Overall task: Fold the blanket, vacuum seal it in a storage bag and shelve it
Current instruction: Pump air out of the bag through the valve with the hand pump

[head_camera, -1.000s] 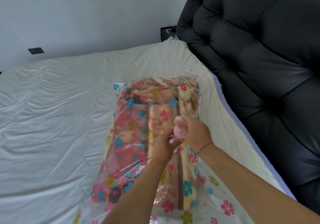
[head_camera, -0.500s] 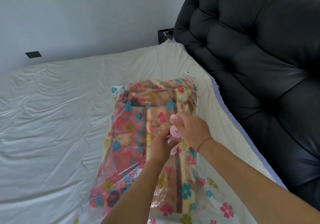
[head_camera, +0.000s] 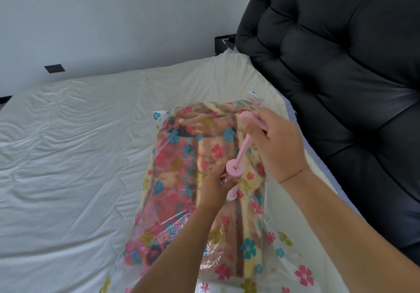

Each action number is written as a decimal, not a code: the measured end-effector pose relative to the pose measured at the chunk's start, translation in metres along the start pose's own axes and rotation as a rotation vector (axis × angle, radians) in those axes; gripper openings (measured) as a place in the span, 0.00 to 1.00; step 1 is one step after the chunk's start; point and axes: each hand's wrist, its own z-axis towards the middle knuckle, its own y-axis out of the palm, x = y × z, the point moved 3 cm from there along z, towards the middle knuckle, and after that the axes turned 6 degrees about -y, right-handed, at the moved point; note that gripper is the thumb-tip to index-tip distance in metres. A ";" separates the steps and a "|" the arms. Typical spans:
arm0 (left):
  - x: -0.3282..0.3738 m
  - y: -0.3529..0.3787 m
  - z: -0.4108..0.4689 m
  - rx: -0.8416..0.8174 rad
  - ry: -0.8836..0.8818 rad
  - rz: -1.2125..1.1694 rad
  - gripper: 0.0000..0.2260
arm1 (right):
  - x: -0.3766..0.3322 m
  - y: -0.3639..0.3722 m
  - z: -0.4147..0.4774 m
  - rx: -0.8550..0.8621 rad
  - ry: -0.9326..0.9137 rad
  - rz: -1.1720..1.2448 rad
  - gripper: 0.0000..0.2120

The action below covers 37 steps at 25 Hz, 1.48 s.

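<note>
Presently the storage bag [head_camera: 284, 265], clear plastic printed with pink, blue and olive flowers, lies flat on the cream bed sheet [head_camera: 68, 156], its long axis running from 6 o'clock toward 12 o'clock in the head view. The folded blanket [head_camera: 181, 179] sits inside it, a multicoloured bundle filling most of the bag, with slack wrinkled film showing along the near edge and at the 5 o'clock corner. A pink hand pump [head_camera: 235, 169] stands on the upper face of the bag, slightly toward 3 o'clock of the blanket's middle, its base pressed against the plastic. The left hand [head_camera: 213, 190] grips the pump's barrel from the 7 o'clock side, fingers curled round it. The right hand [head_camera: 277, 143] is closed round the pump's handle at 1 o'clock of the barrel; the thin pink rod [head_camera: 242, 149] is visible between barrel and handle, extended and tilted toward 1 o'clock. A thin red cord bracelet [head_camera: 293, 175] circles the right wrist. A black tufted headboard [head_camera: 341, 88] borders the bed at 3 o'clock. A pale wall [head_camera: 113, 20] runs across 12 o'clock, carrying a dark wall plate [head_camera: 54, 68] at 10 o'clock. A black box-like object [head_camera: 223, 43], too small to identify, sits against the wall beside the headboard's edge.
</note>
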 end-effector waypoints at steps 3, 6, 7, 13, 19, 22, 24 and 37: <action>-0.006 0.005 -0.008 -0.005 0.027 0.042 0.17 | 0.014 0.047 -0.047 -0.453 0.146 -0.085 0.15; -0.001 0.003 -0.005 0.004 0.035 0.004 0.18 | 0.015 0.042 -0.032 -0.514 0.148 -0.127 0.15; 0.000 0.000 -0.001 0.007 0.022 -0.006 0.20 | 0.008 0.024 -0.011 -0.308 0.093 -0.072 0.14; -0.010 0.004 -0.007 -0.020 0.010 0.033 0.17 | 0.011 0.053 -0.052 -0.579 0.154 -0.129 0.11; 0.002 -0.003 0.007 -0.024 0.015 0.022 0.20 | -0.010 -0.006 0.014 0.016 -0.009 0.148 0.18; -0.006 0.002 0.001 -0.030 0.027 0.059 0.18 | 0.015 0.045 -0.032 -0.364 0.112 -0.067 0.20; -0.008 0.004 0.000 -0.029 0.029 0.050 0.17 | 0.020 0.057 -0.041 -0.576 0.186 -0.116 0.15; 0.003 -0.003 0.009 -0.018 0.000 0.018 0.21 | -0.005 0.006 0.015 -0.217 0.389 0.499 0.09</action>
